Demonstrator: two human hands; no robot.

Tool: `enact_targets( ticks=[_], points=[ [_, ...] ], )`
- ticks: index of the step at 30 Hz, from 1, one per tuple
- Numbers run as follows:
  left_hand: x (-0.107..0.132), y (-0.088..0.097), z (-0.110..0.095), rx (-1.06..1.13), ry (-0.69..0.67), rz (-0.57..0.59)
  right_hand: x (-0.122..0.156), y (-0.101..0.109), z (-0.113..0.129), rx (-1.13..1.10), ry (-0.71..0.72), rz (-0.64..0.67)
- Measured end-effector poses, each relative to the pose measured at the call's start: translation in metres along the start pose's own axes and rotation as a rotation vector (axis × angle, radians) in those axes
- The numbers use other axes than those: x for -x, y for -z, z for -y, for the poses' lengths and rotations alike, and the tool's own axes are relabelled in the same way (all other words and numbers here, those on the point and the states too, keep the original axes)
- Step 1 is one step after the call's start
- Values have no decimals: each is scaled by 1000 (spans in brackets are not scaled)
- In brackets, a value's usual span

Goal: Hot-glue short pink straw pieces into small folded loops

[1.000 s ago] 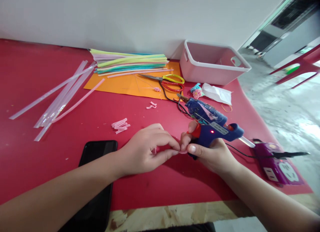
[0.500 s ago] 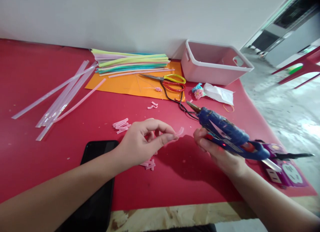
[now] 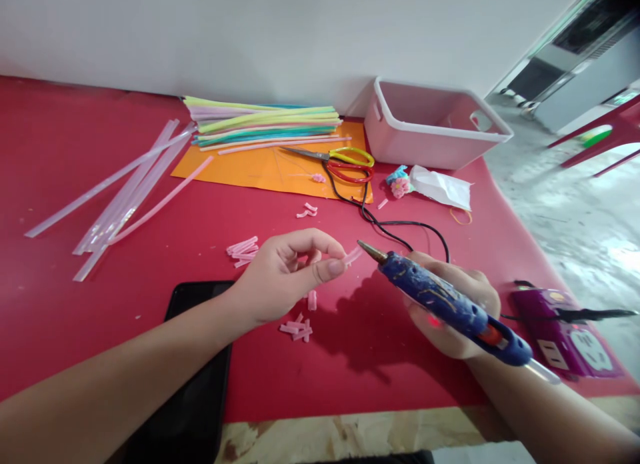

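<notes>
Between thumb and forefinger, my left hand (image 3: pixel 293 274) pinches a short pink pipe cleaner piece (image 3: pixel 353 255), its free end pointing right. My right hand (image 3: pixel 455 301) is wrapped round a blue hot glue gun (image 3: pixel 440 294) with a lit red light. The gun's metal nozzle is close to the tip of the pink piece; whether they touch I cannot tell. A clear glue stick (image 3: pixel 544 371) sticks out of the gun's back end. Several cut pink pieces (image 3: pixel 299 329) lie below my left hand, and another small pile (image 3: pixel 243 251) is to its left.
Coloured pipe cleaners (image 3: pixel 265 125) and scissors (image 3: pixel 325 159) lie on orange paper (image 3: pixel 240 176). Clear glue sticks (image 3: pixel 130 191) are at the left, a black phone (image 3: pixel 190 384) near the front. A pink bin (image 3: pixel 430 141) stands behind; a purple box (image 3: pixel 570 337) is at the right. A black cord (image 3: pixel 390 227) crosses the table.
My right hand has tilted and turned the glue gun, bringing its nozzle down and left to the pink piece. My left hand keeps its pinch and has barely moved.
</notes>
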State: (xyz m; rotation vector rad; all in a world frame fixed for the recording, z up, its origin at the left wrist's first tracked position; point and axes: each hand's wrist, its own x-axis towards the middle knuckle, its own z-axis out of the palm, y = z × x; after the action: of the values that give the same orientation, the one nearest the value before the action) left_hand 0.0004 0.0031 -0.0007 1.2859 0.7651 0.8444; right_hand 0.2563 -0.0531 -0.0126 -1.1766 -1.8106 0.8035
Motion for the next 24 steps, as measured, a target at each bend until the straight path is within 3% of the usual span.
enact_targets(
  ticks=[3,5,24],
  points=[
    [0,0,-1,-13,-32,14,-2,0,5,73,178,8],
    [0,0,-1,-19,-34,17,-4,-1,8,109,211,19],
    [1,1,1,-47,-80,24,-4,-2,15,220,169,9]
  ],
)
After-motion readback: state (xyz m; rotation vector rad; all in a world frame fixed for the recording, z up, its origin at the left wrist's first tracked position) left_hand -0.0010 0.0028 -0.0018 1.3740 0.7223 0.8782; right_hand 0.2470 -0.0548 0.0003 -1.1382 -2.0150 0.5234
